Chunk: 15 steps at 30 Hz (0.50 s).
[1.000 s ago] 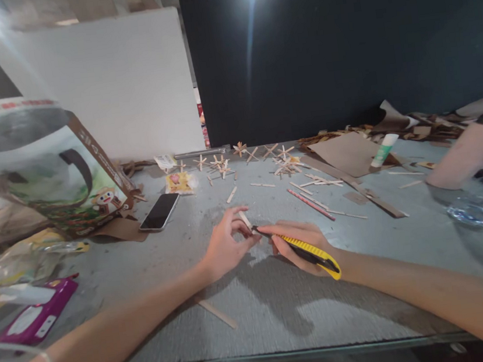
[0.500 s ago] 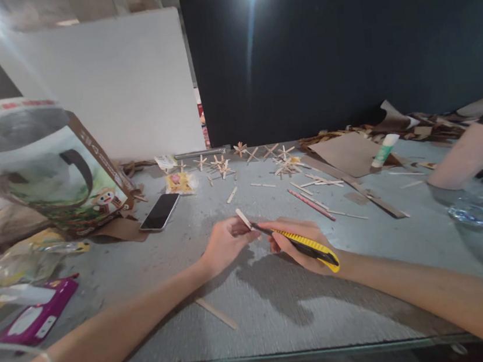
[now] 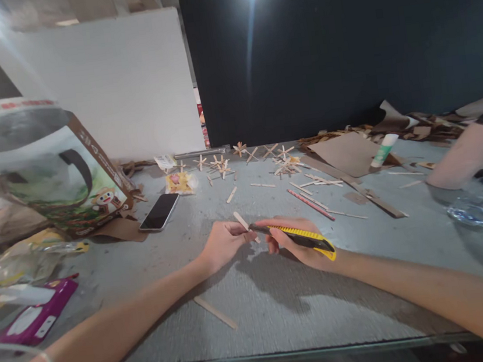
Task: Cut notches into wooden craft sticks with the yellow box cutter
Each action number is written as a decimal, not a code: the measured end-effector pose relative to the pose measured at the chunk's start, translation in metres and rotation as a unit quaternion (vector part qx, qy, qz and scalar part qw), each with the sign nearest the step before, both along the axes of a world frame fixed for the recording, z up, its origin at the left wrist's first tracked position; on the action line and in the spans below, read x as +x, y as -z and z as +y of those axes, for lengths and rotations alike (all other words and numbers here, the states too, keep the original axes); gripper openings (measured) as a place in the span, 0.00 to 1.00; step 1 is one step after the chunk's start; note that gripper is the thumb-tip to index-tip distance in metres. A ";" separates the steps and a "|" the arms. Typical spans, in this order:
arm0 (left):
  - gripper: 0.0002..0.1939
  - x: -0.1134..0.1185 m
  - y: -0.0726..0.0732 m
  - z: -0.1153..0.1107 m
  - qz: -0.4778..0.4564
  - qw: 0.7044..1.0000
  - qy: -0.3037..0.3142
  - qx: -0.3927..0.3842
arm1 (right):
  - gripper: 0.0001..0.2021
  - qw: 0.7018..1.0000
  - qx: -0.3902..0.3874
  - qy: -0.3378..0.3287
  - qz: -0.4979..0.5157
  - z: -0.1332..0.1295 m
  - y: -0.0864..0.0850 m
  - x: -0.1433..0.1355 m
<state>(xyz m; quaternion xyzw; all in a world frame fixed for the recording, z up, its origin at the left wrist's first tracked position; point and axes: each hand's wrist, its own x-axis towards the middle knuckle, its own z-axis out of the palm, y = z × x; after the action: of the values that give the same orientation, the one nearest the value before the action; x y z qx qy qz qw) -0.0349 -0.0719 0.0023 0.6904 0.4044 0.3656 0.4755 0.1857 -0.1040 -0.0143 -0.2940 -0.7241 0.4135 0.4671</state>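
Note:
My left hand (image 3: pixel 226 243) pinches a popsicle stick (image 3: pixel 241 220), held tilted above the table with its upper end sticking out past the fingers. Wrapped round a yellow and black utility knife (image 3: pixel 303 237), my right hand (image 3: pixel 299 252) sits close beside it. The knife's front end meets the stick near the left fingertips; the blade itself is too small to make out. Another popsicle stick (image 3: pixel 216 313) lies on the table below the left wrist. Farther back, several star-shaped stick pieces (image 3: pixel 221 167) stand in a row.
A phone (image 3: pixel 159 212) and a large printed bag (image 3: pixel 46 169) are on the left, near a purple device (image 3: pixel 40 314). Red striped straw (image 3: pixel 311 204), loose sticks (image 3: pixel 321 180), cardboard (image 3: pixel 344 154), a glue stick (image 3: pixel 384 150) and a pink bottle (image 3: pixel 463 157) occupy the right.
The knife and my right hand have shifted slightly left and up along the stick. The stick has tilted a little in my left hand.

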 end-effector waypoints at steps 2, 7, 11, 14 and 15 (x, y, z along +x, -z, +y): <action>0.15 0.000 0.000 0.000 0.003 1.000 -0.004 -0.001 | 0.20 0.999 -0.049 -0.008 0.022 0.002 0.002 -0.001; 0.19 0.000 0.001 0.001 0.006 1.000 -0.017 -0.013 | 0.21 0.992 -0.107 -0.020 0.068 0.006 0.001 -0.003; 0.22 0.001 0.002 0.003 -0.002 0.999 -0.025 -0.020 | 0.20 0.987 -0.118 -0.033 0.100 0.012 0.000 -0.004; 0.22 0.002 0.002 0.003 -0.003 1.000 -0.022 -0.020 | 0.20 0.985 -0.126 -0.037 0.109 0.016 0.002 -0.004; 0.21 0.002 0.002 0.003 -0.003 1.000 -0.022 -0.021 | 0.20 0.985 -0.128 -0.037 0.110 0.017 0.003 -0.004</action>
<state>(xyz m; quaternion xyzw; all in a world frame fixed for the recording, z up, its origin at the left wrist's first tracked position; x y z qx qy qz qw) -0.0330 -0.0690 0.0008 0.6705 0.4253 0.3694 0.4827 0.1816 -0.0870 -0.0173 -0.2774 -0.6195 0.5495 0.4871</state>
